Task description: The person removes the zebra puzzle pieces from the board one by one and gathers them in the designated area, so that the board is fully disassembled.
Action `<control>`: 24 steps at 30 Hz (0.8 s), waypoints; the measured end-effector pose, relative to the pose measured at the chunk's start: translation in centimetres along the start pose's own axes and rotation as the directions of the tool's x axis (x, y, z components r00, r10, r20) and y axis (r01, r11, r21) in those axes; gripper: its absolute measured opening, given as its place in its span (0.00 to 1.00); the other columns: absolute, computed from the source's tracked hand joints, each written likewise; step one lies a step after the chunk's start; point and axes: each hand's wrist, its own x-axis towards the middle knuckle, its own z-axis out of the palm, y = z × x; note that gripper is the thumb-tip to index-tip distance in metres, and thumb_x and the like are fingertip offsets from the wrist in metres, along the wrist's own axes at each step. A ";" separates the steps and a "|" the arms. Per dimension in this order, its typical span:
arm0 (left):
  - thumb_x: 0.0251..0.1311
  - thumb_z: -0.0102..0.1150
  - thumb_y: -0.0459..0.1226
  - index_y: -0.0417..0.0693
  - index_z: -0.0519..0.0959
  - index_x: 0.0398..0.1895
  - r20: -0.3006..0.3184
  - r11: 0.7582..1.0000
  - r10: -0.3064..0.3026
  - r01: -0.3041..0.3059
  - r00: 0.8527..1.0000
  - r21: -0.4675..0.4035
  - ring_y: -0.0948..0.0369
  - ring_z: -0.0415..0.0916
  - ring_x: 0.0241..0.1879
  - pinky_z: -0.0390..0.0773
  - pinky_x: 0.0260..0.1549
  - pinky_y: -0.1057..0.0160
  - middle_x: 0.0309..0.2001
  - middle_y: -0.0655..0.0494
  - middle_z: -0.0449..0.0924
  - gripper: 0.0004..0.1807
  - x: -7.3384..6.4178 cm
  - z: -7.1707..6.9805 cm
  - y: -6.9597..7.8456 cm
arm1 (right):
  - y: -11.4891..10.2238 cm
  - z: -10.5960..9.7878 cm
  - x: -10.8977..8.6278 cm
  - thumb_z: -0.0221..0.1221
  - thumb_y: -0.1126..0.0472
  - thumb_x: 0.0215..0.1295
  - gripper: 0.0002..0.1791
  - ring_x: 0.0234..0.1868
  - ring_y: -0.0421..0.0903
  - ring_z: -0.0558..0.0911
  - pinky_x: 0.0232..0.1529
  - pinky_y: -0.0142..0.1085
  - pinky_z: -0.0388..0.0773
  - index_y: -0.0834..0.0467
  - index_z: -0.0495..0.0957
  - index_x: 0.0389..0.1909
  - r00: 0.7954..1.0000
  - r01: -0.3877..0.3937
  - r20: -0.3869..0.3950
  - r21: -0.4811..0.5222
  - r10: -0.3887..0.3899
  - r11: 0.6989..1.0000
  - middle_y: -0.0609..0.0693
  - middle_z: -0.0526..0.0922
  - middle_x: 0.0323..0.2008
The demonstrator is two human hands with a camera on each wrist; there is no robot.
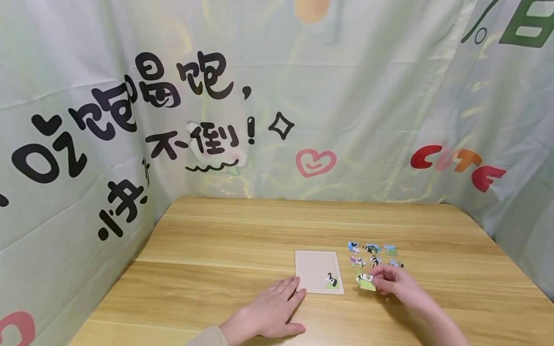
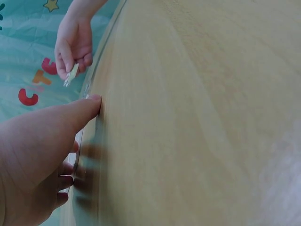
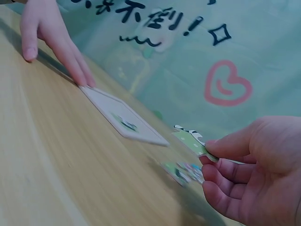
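Observation:
My right hand (image 1: 400, 283) pinches a jigsaw puzzle piece (image 1: 366, 283) with green and black-and-white print between thumb and fingers. In the right wrist view this piece (image 3: 190, 141) is lifted above the table and tilted. My left hand (image 1: 277, 310) lies palm down with fingers extended, its fingertips at the lower left corner of a pale puzzle tray (image 1: 311, 269). One piece with a black-and-white animal (image 1: 331, 279) lies in the tray's lower right corner. In the left wrist view, the left thumb (image 2: 87, 110) stretches along the table top.
Several loose puzzle pieces (image 1: 372, 249) lie in rows right of the tray, some partly behind the right hand. The wooden table (image 1: 216, 240) is bordered at the back and sides by a printed fabric curtain (image 1: 355, 105).

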 end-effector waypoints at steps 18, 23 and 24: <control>0.61 0.37 0.65 0.46 0.59 0.69 -0.007 1.000 -0.002 0.002 1.000 -0.007 0.53 0.51 0.68 0.55 0.65 0.59 0.69 0.43 0.54 0.42 0.0 0.2 0.0 | 1.4 -2.7 -1.0 0.57 0.67 0.60 0.15 0.27 0.41 0.74 0.25 0.31 0.74 0.74 0.71 0.43 0.971 -0.192 -0.172 -0.140 0.168 0.971 0.50 0.77 0.27; 0.61 0.38 0.65 0.46 0.59 0.69 -0.008 1.000 -0.003 0.003 1.000 -0.009 0.52 0.51 0.68 0.55 0.65 0.59 0.69 0.43 0.54 0.41 0.1 0.2 -0.1 | 1.5 -2.6 -0.8 0.57 0.67 0.59 0.13 0.25 0.41 0.73 0.23 0.31 0.72 0.72 0.73 0.41 0.963 -0.215 -0.203 -0.168 0.180 0.962 0.50 0.76 0.24; 0.61 0.38 0.64 0.46 0.59 0.69 -0.008 1.000 -0.003 0.003 1.000 -0.009 0.52 0.51 0.68 0.55 0.65 0.59 0.69 0.43 0.54 0.41 0.1 0.2 -0.1 | 1.5 -2.6 -0.7 0.57 0.67 0.59 0.12 0.24 0.41 0.72 0.22 0.30 0.72 0.71 0.74 0.41 0.963 -0.210 -0.207 -0.183 0.171 0.961 0.50 0.75 0.24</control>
